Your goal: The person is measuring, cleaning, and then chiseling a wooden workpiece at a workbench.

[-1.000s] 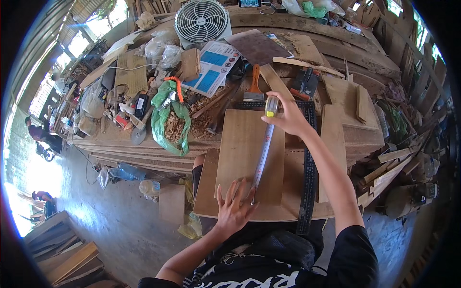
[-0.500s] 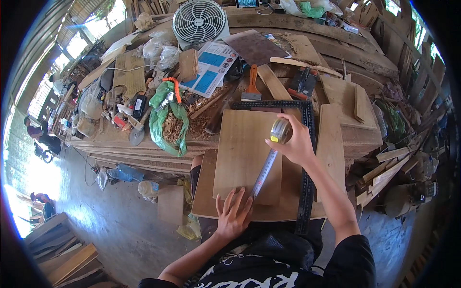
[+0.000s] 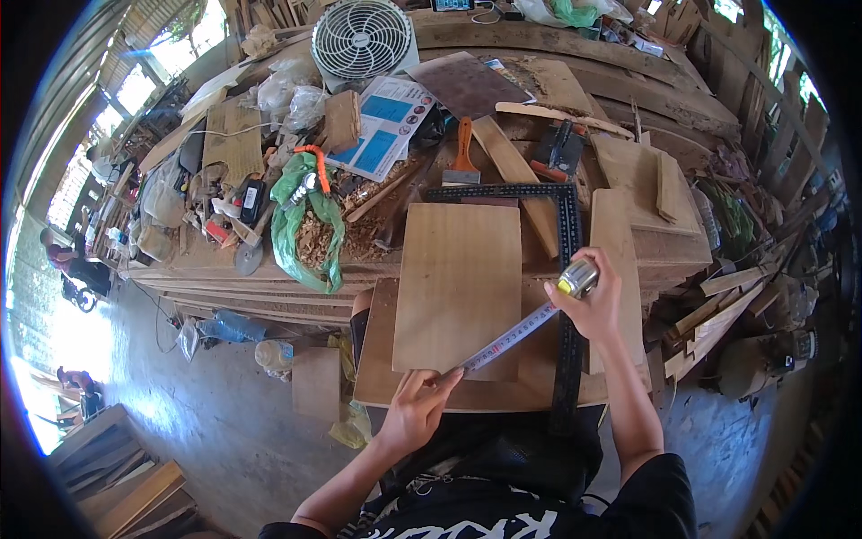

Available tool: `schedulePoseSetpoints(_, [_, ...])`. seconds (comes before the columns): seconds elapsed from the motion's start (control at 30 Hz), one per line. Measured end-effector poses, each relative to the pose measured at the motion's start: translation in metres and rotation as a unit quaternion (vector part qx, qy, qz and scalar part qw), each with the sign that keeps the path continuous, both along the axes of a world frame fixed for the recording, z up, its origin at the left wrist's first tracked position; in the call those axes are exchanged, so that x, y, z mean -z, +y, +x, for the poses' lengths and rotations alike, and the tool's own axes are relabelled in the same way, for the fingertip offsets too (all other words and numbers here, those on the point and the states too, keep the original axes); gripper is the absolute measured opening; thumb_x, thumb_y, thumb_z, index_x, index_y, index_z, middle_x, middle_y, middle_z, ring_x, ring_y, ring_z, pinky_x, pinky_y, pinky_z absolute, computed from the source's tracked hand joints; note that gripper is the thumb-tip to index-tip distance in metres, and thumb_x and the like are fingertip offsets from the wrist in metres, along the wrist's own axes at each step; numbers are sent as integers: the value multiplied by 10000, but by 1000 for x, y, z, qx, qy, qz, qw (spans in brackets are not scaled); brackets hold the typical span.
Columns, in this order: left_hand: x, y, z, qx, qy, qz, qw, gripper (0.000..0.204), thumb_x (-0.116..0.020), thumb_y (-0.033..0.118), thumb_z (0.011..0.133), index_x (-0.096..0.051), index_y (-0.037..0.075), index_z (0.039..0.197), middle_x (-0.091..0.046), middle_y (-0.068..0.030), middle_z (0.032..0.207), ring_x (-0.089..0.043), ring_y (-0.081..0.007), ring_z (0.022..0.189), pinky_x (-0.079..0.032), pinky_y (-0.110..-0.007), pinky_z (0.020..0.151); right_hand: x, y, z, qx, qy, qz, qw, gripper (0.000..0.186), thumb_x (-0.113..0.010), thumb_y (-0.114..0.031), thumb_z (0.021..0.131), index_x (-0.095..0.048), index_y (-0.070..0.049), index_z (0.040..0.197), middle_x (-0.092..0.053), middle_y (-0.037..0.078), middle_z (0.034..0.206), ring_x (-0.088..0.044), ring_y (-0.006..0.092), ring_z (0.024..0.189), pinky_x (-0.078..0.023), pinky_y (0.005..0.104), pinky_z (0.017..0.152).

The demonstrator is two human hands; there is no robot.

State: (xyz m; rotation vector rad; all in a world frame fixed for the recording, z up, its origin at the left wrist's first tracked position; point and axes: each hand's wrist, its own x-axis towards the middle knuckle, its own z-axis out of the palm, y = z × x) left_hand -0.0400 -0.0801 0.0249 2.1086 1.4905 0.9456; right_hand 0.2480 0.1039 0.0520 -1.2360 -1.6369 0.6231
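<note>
The right hand (image 3: 600,304) is gripping the rounded, shiny tape case (image 3: 581,277), fingers curled round it; the left hand (image 3: 415,411) is pinching the thin, flat blade (image 3: 507,341) near its far end. Work with the tape is looking part-done: the blade is already standing well out, slanting between the hands, and is not yet wound in. Whether any mark is showing, I cannot tell. Ahead of the left hand, the smooth, pale wooden board (image 3: 456,278) is lying flat — rectangular, faintly grained. Below the right hand, a black L-shaped square (image 3: 568,377) is crossing a browner panel (image 3: 530,395).
</note>
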Motion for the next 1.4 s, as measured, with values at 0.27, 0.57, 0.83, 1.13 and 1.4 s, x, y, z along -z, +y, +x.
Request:
schedulePoseSetpoints(0.27, [-12, 34, 21, 32, -186, -87, 978, 538, -789, 97, 933, -619, 70, 1443, -692, -116, 935, -660, -185, 784, -551, -315, 725, 18, -48, -19, -24, 45, -92, 994, 610, -1004, -254, 671, -582, -24, 1048, -660, 57, 803, -637, 115, 746, -536, 302, 679])
schedulePoseSetpoints(0.57, [-9, 51, 40, 9, -208, -145, 967, 545, -826, 160, 908, -626, 24, 1396, -691, -66, 918, -603, -117, 792, -525, -282, 760, 23, -67, -42, -130, 91, -64, 985, 624, -1007, -215, 678, -515, -54, 1026, -633, 84, 946, -641, 124, 837, -537, 299, 731])
schedulePoseSetpoints(0.83, [-11, 54, 29, 95, -213, -106, 967, 495, -650, 33, 950, -559, 11, 1436, -680, -141, 1008, -677, -231, 872, -544, -342, 813, 27, -79, -49, -170, 50, -86, 980, 603, -1007, -185, 671, -554, -59, 1049, -610, 61, 976, -613, 138, 899, -522, 314, 799])
schedulePoseSetpoints(1.13, [-5, 55, 29, 15, -219, -130, 967, 370, -712, 38, 926, -622, 22, 1285, -670, -98, 882, -637, -182, 769, -506, -308, 712, 25, -80, -50, -184, 79, -105, 974, 546, -1003, -190, 669, -603, -39, 1009, -624, 83, 981, -633, 188, 897, -523, 329, 801])
schedulePoseSetpoints(1.4, [4, 71, -26, -70, -297, -88, 948, 264, -787, 99, 939, -568, 50, 1080, -600, 5, 817, -536, -57, 737, -426, -237, 659, 20, -58, -18, -45, 20, -22, 999, 516, -995, -175, 660, -607, -26, 967, -636, 111, 969, -648, 233, 870, -528, 363, 781])
